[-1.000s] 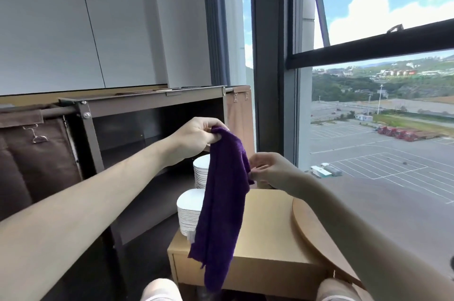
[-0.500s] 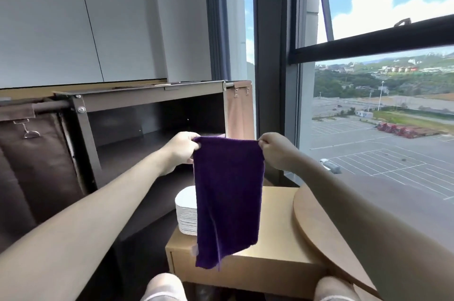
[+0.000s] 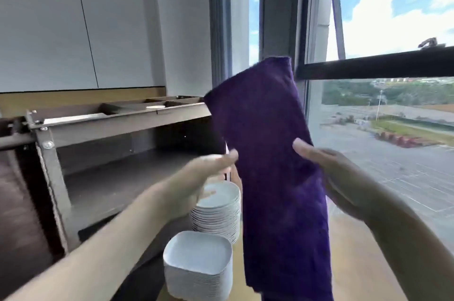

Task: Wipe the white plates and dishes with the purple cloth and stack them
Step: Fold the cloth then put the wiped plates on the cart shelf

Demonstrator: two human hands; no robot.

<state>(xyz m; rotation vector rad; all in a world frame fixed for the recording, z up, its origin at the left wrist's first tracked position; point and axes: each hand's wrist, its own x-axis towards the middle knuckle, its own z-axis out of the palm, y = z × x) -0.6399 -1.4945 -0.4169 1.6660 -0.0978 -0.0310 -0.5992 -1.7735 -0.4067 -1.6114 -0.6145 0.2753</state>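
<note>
The purple cloth hangs upright in front of me, its top end flung up above both hands. My right hand grips its right edge, thumb on the front. My left hand is blurred, with fingers stretched out and their tips at the cloth's left edge. Below the left hand stands a tall stack of round white plates. A stack of square white dishes sits nearer to me. The cloth hides the stacks' right side.
Both stacks stand on a light wooden table by a large window. To the left is a dark brown service cart with an open shelf and a compartmented top tray.
The cloth, held spread by its top corners before, has flipped upward. Both hands have dropped lower on it, and the left hand's fingers have straightened. My view has tilted, showing both stacks.
</note>
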